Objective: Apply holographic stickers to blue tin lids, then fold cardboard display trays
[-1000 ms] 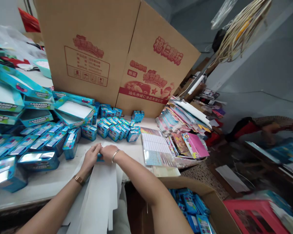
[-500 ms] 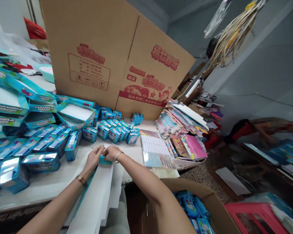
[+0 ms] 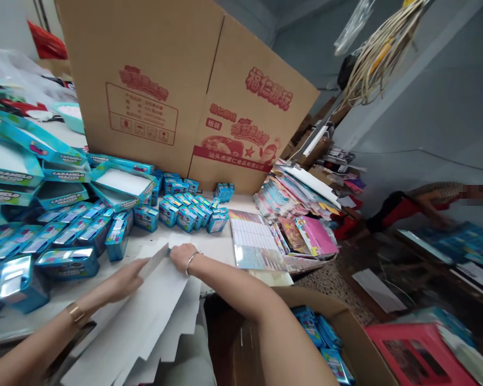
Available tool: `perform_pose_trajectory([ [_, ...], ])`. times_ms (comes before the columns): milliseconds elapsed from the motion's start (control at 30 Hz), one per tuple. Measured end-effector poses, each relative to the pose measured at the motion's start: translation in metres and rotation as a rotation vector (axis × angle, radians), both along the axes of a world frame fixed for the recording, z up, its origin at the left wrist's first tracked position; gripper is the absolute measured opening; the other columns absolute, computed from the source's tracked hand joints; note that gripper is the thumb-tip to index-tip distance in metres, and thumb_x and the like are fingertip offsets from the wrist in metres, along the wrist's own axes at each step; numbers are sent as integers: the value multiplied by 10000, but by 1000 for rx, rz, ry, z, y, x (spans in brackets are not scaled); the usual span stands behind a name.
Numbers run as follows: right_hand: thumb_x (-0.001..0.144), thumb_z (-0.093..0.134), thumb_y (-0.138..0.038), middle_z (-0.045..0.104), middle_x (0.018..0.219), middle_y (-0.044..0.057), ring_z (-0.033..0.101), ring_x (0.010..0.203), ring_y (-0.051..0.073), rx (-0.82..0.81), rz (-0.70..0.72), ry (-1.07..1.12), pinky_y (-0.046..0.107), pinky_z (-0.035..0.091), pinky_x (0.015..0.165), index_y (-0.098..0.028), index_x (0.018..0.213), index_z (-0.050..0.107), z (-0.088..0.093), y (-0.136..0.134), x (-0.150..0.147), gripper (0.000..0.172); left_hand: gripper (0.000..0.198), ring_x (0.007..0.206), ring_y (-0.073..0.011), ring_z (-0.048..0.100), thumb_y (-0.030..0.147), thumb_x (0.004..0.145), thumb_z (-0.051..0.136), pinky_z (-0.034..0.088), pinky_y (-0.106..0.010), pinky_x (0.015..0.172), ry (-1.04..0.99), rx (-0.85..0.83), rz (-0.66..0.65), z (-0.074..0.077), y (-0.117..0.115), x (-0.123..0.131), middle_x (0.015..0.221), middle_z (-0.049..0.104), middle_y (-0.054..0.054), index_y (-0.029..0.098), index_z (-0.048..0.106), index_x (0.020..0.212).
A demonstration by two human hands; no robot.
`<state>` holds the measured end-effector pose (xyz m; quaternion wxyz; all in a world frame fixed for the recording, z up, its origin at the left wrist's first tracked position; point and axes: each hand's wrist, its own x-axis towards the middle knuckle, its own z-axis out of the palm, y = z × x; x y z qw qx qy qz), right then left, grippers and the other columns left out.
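A white die-cut cardboard sheet [image 3: 145, 311] lies over several similar sheets on my lap and the table edge. Its long side is folded up into a narrow flap. My right hand [image 3: 184, 257] is closed on the sheet's far corner, where a bit of blue shows at the fingertips. Lower down, my left hand [image 3: 124, 280] pinches the folded flap between thumb and fingers. Beyond the hands stand small blue boxes [image 3: 146, 218], in rows. Folded blue trays [image 3: 123, 185] with white insides are stacked at the left, marked "CARAMELO MACIZO".
A tall brown carton [image 3: 145, 48] stands behind the boxes. Colourful printed cards [image 3: 282, 198] are piled at the right. Below my right arm is an open carton [image 3: 358, 343] of blue packs, beside a red stool [image 3: 410, 343]. Another person [image 3: 426, 198] bends over a table at far right.
My left hand has slid from the far corner back toward me along the sheet, and the side flap now stands folded up. My right hand stays at the corner.
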<state>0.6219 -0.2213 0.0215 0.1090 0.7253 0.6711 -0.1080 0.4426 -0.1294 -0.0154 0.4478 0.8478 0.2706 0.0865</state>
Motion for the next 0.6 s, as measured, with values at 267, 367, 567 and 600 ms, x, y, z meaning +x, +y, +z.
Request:
perform_pose_trajectory([
  [267, 961, 599, -397, 685, 1110, 107, 679, 964, 206, -15, -243, 37, 396, 561, 850, -127, 1159, 639, 0, -37, 26, 337, 749, 895, -343, 704, 1, 792, 345, 492, -458, 793, 257, 435, -185, -6, -29, 12, 1035, 721, -201, 150, 382, 1525],
  [367, 911, 655, -382, 740, 950, 97, 712, 848, 205, -31, -187, 104, 302, 552, 743, -142, 991, 724, 10, -42, 51, 262, 719, 831, -326, 679, 19, 860, 298, 497, -436, 716, 356, 700, -223, -11, -44, 16, 1090, 658, -217, 147, 272, 1567],
  [567, 998, 485, -420, 732, 1113, 40, 698, 978, 172, 61, 32, 149, 241, 513, 766, -252, 1210, 661, 22, -29, 75, 322, 630, 965, -359, 597, 400, 972, 403, 476, -486, 816, 265, 810, -203, -10, -49, 9, 1161, 622, -193, 196, 307, 1560],
  [600, 970, 534, -445, 715, 1157, 45, 682, 1029, 191, 72, 77, 135, 260, 511, 796, -263, 1225, 645, 18, -24, 68, 333, 626, 967, -353, 601, 413, 976, 391, 476, -485, 833, 253, 783, -213, -9, -45, 6, 1153, 630, -190, 189, 316, 1556],
])
